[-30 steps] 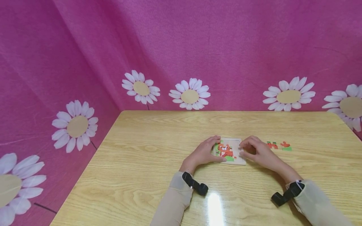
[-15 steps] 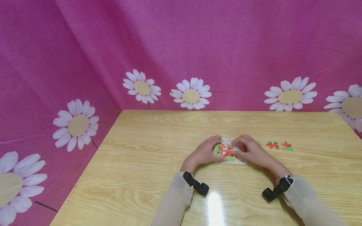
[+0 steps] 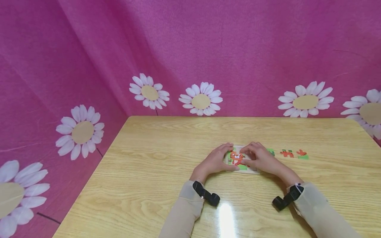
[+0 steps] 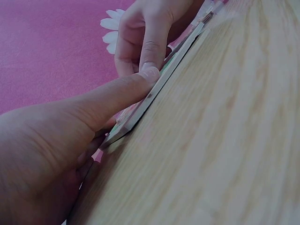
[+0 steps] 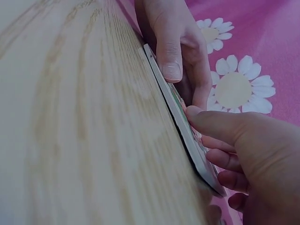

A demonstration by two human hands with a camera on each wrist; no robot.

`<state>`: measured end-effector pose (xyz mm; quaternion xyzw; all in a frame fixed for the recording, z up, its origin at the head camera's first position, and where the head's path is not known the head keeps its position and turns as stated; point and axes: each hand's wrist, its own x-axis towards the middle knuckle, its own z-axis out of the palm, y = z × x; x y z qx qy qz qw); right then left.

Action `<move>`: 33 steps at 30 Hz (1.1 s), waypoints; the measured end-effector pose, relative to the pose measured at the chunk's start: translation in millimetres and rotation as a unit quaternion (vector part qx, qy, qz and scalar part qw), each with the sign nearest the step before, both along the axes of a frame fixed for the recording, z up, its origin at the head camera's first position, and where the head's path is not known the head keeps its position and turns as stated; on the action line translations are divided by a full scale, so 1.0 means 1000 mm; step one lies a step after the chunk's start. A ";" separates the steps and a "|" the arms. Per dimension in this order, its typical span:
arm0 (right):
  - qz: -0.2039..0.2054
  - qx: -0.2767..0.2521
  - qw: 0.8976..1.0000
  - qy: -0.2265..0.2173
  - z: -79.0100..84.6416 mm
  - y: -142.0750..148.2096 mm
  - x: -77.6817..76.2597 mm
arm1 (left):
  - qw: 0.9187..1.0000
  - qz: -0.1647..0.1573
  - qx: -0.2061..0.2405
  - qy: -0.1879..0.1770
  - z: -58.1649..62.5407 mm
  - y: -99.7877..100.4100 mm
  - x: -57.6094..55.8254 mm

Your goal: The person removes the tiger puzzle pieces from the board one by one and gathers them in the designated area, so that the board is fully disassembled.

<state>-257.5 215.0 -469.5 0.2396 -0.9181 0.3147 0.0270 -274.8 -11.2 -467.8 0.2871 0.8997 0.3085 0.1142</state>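
Note:
A small wooden jigsaw puzzle board (image 3: 249, 171) with an orange tiger picture lies on the table. My left hand (image 3: 212, 161) grips its left side, thumb along the near edge and fingers at the far edge. Over the board's right half, my right hand (image 3: 262, 159) has its thumb and index finger bent towards each other on a puzzle piece (image 3: 245, 156), mostly hidden by the fingers. In the right wrist view the right thumb tip meets the board's picture side, close to the left thumb.
To the right of the board lie an orange and green puzzle piece (image 3: 287, 153), another orange and green piece (image 3: 302, 154), and a green piece (image 3: 271, 151) partly behind my right hand. A pink curtain with daisies (image 3: 200, 101) borders the wooden table (image 3: 166, 148).
My right hand has moved left from the board's right edge to the tiger picture, uncovering the green piece behind it. The left hand keeps its grip on the board.

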 end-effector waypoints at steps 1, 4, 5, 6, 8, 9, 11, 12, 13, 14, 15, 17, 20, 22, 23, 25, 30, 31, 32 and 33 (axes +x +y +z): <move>-0.002 0.001 1.000 -0.004 0.000 0.000 0.000 | 1.000 0.000 0.000 0.000 0.000 0.000 0.000; -0.003 -0.002 1.000 -0.017 0.002 -0.001 -0.001 | 1.000 0.002 -0.002 0.000 0.000 0.000 0.000; -0.003 -0.005 1.000 -0.021 0.002 -0.002 -0.001 | 1.000 0.002 -0.001 -0.001 0.000 0.000 0.000; -0.003 -0.007 1.000 -0.024 0.002 -0.002 -0.001 | 1.000 0.003 -0.001 0.000 0.000 0.000 0.000; -0.002 -0.011 1.000 -0.029 0.003 -0.004 -0.002 | 1.000 0.004 -0.001 0.001 0.000 0.000 0.001; -0.001 -0.013 0.999 -0.030 0.004 -0.004 -0.003 | 1.000 0.003 -0.001 0.002 0.001 0.000 0.001; 0.001 -0.016 0.999 -0.032 0.005 -0.006 -0.003 | 1.000 0.004 0.000 0.002 0.001 0.000 0.001; 0.003 -0.019 0.999 -0.033 0.006 -0.006 -0.004 | 1.000 0.004 0.000 0.003 0.001 0.000 0.001; 0.005 -0.022 0.999 -0.036 0.007 -0.007 -0.004 | 1.000 0.004 0.001 0.001 0.001 0.000 0.001; 0.006 -0.025 0.999 -0.041 0.007 -0.007 -0.003 | 1.000 0.005 0.001 0.000 0.000 0.001 0.001; 0.006 -0.028 0.998 -0.047 0.008 -0.007 -0.003 | 1.000 0.005 0.001 -0.001 0.000 0.001 0.001; 0.005 -0.033 0.998 -0.060 0.008 -0.007 -0.003 | 1.000 0.006 0.002 -0.005 0.000 0.001 0.001; 0.001 -0.037 0.997 -0.075 0.007 -0.008 -0.003 | 1.000 0.006 0.000 -0.008 0.000 0.001 0.001; 0.001 -0.039 0.996 -0.074 0.006 -0.008 -0.003 | 1.000 0.005 0.000 -0.008 0.000 0.001 0.001; 0.000 -0.040 0.996 -0.073 0.006 -0.008 -0.003 | 1.000 0.004 -0.001 -0.008 0.000 0.001 0.001; -0.003 -0.040 0.997 -0.068 0.005 -0.009 -0.002 | 1.000 0.003 -0.003 -0.007 0.000 0.001 0.001; -0.013 -0.025 0.999 -0.027 0.004 -0.010 0.002 | 1.000 0.003 -0.004 -0.007 -0.001 0.001 0.001; -0.014 -0.020 1.000 -0.015 0.004 -0.011 0.003 | 1.000 0.005 -0.003 -0.007 -0.001 0.001 0.001; -0.014 -0.016 1.000 -0.002 0.004 -0.011 0.003 | 1.000 0.005 -0.003 -0.007 -0.001 0.001 0.001; -0.015 -0.014 1.000 0.010 0.004 -0.012 0.004 | 1.000 0.006 -0.003 -0.006 -0.001 0.001 0.001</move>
